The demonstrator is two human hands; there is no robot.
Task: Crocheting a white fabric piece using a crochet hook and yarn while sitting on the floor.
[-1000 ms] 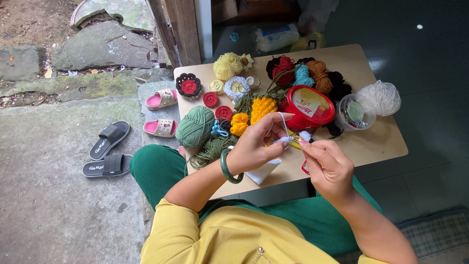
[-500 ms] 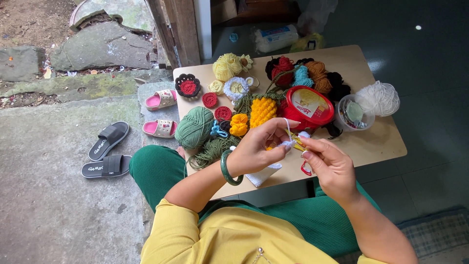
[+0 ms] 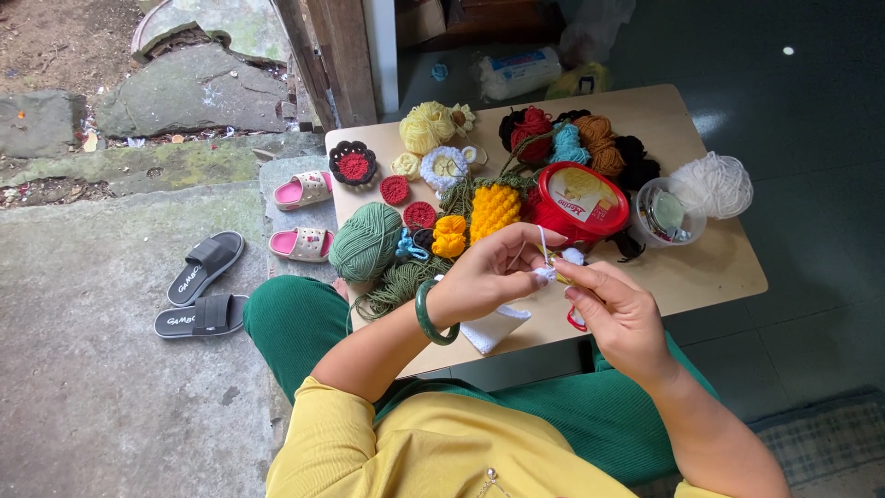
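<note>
My left hand [image 3: 489,274], with a green bangle [image 3: 430,314] on the wrist, pinches a small white crochet piece [image 3: 549,271] over the near edge of a low wooden table [image 3: 710,267]. A white strand rises from the piece over the fingers. My right hand [image 3: 619,312] closes on a thin crochet hook whose tip meets the white piece. Just beyond the hands lie a yellow crocheted pineapple [image 3: 494,210], a green yarn ball [image 3: 366,242] and a red round tub [image 3: 578,200].
Yarn balls and crocheted flowers [image 3: 353,164] crowd the table's far half; a white yarn ball [image 3: 713,184] and a clear cup [image 3: 666,214] sit right. Pink sandals [image 3: 304,190] and black slides [image 3: 205,267] lie on the concrete left. A wooden post [image 3: 338,57] stands behind.
Both hands stay over the table's near edge; the fingers shifted slightly as they work the white piece, and the strand's loop moved a little.
</note>
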